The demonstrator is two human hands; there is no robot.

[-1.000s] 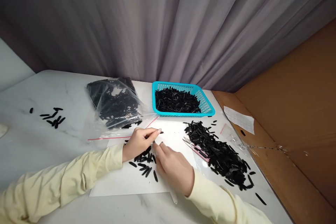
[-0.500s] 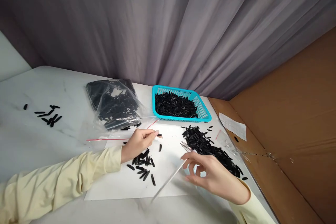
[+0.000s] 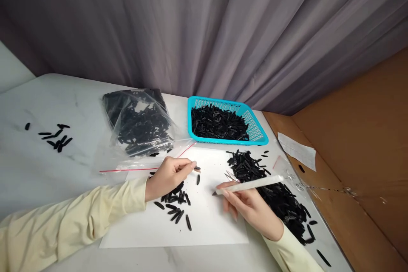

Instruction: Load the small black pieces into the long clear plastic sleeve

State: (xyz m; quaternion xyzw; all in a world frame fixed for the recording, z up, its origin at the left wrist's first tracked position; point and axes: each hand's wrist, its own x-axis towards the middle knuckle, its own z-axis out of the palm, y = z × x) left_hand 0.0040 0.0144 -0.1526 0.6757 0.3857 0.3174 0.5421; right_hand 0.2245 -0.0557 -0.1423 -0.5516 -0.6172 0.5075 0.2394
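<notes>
My left hand [image 3: 170,174] is above the white sheet [image 3: 134,229], its thumb and fingertips closed on a small slender black piece [image 3: 197,168]. A similar piece [image 3: 198,179] lies just below those fingertips, and a loose group of black pieces [image 3: 175,204] rests on the sheet near the wrist. In my right hand [image 3: 244,204] is a white pen-like tool [image 3: 255,183], its dark pointed tip toward the left and its back end raised. Thin metal points [image 3: 228,176] show behind that hand; the rest of them is hidden.
At the back stands a blue basket [image 3: 191,129] of black pieces. Left of it lies a clear zip bag [image 3: 143,127] holding more. A long heap [image 3: 280,199] spreads on the right. Several pieces [image 3: 59,138] lie far left. Brown cardboard [image 3: 357,136] borders the right side.
The tool in my right hand has swung round: its long end pointed down and left, now it points up and right. My left hand keeps its pinch. The view has shifted slightly.
</notes>
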